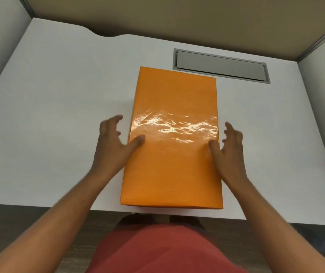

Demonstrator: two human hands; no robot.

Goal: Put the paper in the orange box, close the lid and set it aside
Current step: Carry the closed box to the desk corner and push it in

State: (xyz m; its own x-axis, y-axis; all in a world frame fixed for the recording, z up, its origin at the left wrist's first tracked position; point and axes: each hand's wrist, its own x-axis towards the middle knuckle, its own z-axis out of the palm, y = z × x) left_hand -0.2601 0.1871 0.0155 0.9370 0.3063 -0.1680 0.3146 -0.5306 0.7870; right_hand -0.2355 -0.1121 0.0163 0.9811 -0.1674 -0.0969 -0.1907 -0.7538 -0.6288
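The orange box (174, 138) lies lengthwise on the white desk (59, 115), lid closed, its glossy top catching the light. Its near end reaches the desk's front edge. My left hand (116, 142) is at the box's left side, thumb resting on the lid edge, fingers spread and off the box. My right hand (227, 148) mirrors it at the right side, thumb on the lid, fingers splayed beside the box. No paper is visible.
A grey cable-port cover (220, 65) is set into the desk behind the box to the right. Beige partition walls (177, 18) enclose the desk at the back and sides. My red clothing and dark floor show below the front edge.
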